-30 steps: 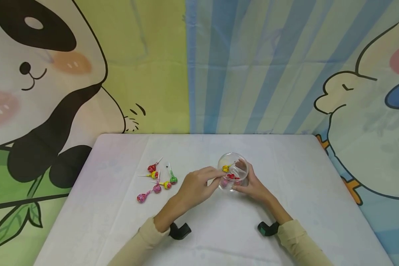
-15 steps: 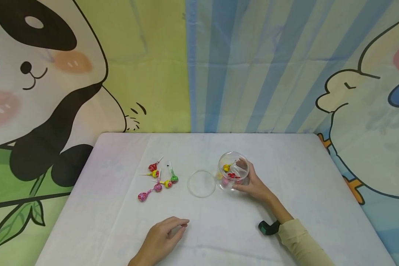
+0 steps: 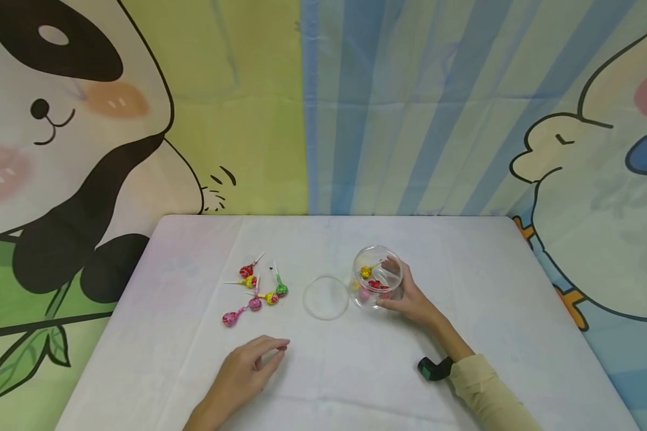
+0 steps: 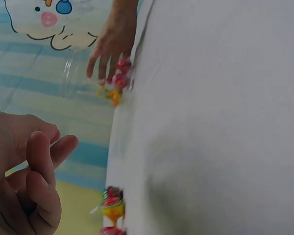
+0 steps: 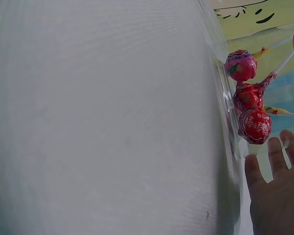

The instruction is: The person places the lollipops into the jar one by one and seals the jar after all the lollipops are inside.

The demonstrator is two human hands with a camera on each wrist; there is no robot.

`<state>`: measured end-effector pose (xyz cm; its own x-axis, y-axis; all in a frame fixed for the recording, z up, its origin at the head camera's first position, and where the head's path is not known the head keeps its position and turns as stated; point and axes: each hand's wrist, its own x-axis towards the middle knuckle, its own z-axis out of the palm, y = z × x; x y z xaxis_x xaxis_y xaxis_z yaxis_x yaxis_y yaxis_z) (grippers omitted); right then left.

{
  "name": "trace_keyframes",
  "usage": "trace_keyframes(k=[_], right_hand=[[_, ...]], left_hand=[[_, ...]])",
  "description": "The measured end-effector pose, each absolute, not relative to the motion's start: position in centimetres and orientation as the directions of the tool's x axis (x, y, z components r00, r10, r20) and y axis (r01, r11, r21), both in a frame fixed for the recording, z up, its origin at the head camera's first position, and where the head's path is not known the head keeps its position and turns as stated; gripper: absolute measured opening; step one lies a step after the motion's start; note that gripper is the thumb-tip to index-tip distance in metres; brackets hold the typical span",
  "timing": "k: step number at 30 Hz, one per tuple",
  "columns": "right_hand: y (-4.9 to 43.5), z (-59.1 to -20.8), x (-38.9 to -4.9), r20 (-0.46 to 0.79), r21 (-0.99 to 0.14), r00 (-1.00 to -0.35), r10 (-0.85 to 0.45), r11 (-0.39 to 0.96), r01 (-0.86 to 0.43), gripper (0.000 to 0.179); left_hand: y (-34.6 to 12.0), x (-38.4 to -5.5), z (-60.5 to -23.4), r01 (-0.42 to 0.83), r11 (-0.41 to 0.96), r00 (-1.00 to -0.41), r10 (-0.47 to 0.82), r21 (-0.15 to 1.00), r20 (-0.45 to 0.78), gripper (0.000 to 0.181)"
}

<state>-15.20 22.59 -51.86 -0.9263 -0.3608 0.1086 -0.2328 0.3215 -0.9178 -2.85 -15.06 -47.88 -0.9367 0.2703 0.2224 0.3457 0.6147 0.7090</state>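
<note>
My right hand (image 3: pixel 410 297) grips the side of a clear round jar (image 3: pixel 377 292), thumb in front. Inside the jar lie several wrapped lollipops; a yellow lollipop (image 3: pixel 366 272) and a red one (image 3: pixel 375 284) show in the head view. The right wrist view shows red lollipops (image 5: pixel 256 126) behind the clear wall. My left hand (image 3: pixel 242 370) hovers or rests near the table's front left, fingers loosely bent, holding nothing; contact with the cloth cannot be told. Its bent fingers also show in the left wrist view. Left of the jar lies a thin, clear round lid or ring (image 3: pixel 326 319).
Several loose lollipops lie in a group on the left of the white-covered table (image 3: pixel 323 383): a red one (image 3: pixel 246 271), a green one (image 3: pixel 281 290) and a purple one (image 3: pixel 229 319) among them. A cartoon-printed curtain (image 3: pixel 334 120) hangs behind the table's back edge.
My left hand has drawn away from the jar, toward the front left. The lid or ring it was over now shows. My right hand and the jar stay in place.
</note>
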Motion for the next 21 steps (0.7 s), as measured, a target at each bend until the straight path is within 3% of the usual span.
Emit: trace_keyframes(k=[5, 8, 13, 17, 21], right_hand=[[22.5, -51.8, -15.2, 0.105, -0.916, -0.923, -0.369, 0.325, -0.234, 0.098], [22.4, -51.7, -15.2, 0.112, -0.916, -0.92, -0.375, 0.319, -0.242, 0.099], [22.5, -51.6, -15.2, 0.111, -0.913, -0.922, -0.371, 0.327, -0.242, 0.099], [22.6, -51.8, -15.2, 0.113, -0.917, -0.923, -0.367, 0.32, -0.239, 0.099], [22.5, -52.0, -15.2, 0.12, -0.919, -0.922, -0.368, 0.311, -0.243, 0.098]], left_hand=[[-18.6, -9.4, -46.0, 0.334, 0.668, -0.943, 0.243, 0.665, 0.229, 0.022], [-20.7, -14.3, -45.7, 0.279, 0.681, -0.959, 0.239, 0.677, 0.155, 0.024], [-21.8, -20.7, -46.0, 0.32, 0.713, -0.926, 0.376, 0.624, 0.046, 0.028], [-21.1, -23.4, -46.5, 0.39, 0.722, -0.862, 0.504, 0.571, -0.049, 0.027], [-20.4, -24.4, -46.9, 0.412, 0.68, -0.811, 0.577, 0.607, -0.097, 0.026]])
